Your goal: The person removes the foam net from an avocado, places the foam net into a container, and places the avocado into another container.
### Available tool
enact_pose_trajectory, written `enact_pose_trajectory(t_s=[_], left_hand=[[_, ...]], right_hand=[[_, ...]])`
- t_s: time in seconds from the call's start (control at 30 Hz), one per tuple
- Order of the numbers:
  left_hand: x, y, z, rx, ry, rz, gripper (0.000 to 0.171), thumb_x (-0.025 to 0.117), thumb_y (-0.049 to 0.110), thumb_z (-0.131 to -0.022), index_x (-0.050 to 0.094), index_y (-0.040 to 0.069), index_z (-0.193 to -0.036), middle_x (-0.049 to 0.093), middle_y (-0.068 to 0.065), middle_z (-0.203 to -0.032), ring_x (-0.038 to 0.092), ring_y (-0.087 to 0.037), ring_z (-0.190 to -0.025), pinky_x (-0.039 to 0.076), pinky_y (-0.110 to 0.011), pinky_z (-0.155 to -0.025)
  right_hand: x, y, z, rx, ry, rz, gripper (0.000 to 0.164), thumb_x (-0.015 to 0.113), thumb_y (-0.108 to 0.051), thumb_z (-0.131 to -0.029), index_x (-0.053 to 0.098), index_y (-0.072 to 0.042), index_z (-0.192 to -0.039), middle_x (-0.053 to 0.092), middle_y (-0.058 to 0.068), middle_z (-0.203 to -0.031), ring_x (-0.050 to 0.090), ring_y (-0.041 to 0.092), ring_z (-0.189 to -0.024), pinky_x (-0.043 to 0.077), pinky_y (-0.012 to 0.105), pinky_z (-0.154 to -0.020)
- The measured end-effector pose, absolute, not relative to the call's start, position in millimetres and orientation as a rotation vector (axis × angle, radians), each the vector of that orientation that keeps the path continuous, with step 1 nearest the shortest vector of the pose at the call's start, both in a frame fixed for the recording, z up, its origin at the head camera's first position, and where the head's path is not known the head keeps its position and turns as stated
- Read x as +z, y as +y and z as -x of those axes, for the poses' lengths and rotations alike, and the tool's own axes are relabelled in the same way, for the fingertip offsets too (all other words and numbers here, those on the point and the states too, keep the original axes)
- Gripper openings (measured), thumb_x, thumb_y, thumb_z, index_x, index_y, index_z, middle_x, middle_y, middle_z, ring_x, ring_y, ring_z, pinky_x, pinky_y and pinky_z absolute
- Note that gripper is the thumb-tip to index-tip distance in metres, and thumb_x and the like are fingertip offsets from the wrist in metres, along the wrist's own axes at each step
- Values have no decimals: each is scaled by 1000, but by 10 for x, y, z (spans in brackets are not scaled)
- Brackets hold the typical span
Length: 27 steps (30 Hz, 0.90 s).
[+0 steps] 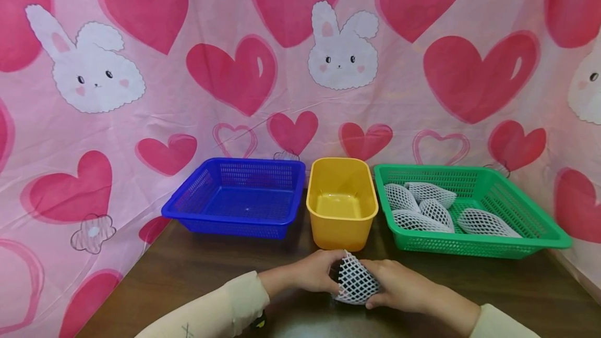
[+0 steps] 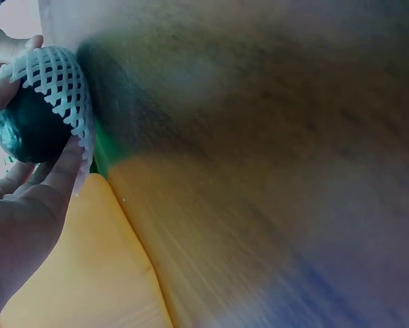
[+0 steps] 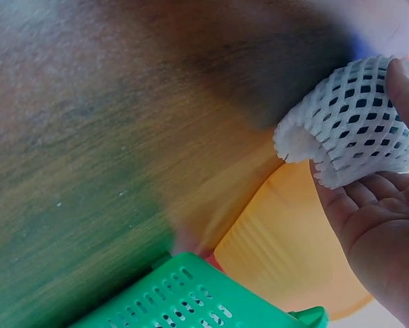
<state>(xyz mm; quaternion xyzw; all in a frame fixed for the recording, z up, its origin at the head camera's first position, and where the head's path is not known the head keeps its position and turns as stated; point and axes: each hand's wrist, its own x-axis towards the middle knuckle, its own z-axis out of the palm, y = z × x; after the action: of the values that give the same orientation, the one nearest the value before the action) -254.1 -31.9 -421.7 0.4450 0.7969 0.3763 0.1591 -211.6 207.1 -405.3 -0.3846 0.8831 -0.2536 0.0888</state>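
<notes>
Evidently mid-process: one dark, glossy, rounded fruit is partly covered by a white foam net sleeve, its bare end showing in the left-wrist view. Five netted pieces lie in the green basket, at two o'clock from the sleeve in the head view. Judgement: covering or uncovering is half done on this fruit; which of the two, cannot tell, so the remaining count is uncertain. Yellow bin stands at twelve o'clock, blue basket at ten.

Position: fruit and sleeve are held between both hands, near edge of the counter. Left hand, at nine o'clock, grips the bare-fruit end, thumb and fingers around fruit and net. Right hand, at three o'clock, grips the sleeve, thumb across the mesh, fingers under it. Contact with the counter: unclear.
</notes>
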Motion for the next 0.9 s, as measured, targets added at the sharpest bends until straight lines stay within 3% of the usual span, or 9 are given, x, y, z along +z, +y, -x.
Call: enact_pose_trajectory(t_s=[0.33,0.9], left_hand=[[-4177,-404,2520,1096,2289,-1257,49,79,1,-74,56,5,-117,60,7,-103,59,-1,-97,48,-16,-81],[-4077,-584,2499,1212,2308,-1121,54,82,12,-76,58,6,-124,62,4,-119,56,-4,-104,47,-21,-86]], right_hand=[[-3979,2055,2122,-741,2635,1133,61,77,-45,-80,58,-8,-125,63,-11,-109,58,0,-92,52,27,-80],[-3856,2100,2113,-763,2699,1239,32,79,-24,-82,69,-13,-110,66,-14,-97,59,-2,-80,53,23,-69]])
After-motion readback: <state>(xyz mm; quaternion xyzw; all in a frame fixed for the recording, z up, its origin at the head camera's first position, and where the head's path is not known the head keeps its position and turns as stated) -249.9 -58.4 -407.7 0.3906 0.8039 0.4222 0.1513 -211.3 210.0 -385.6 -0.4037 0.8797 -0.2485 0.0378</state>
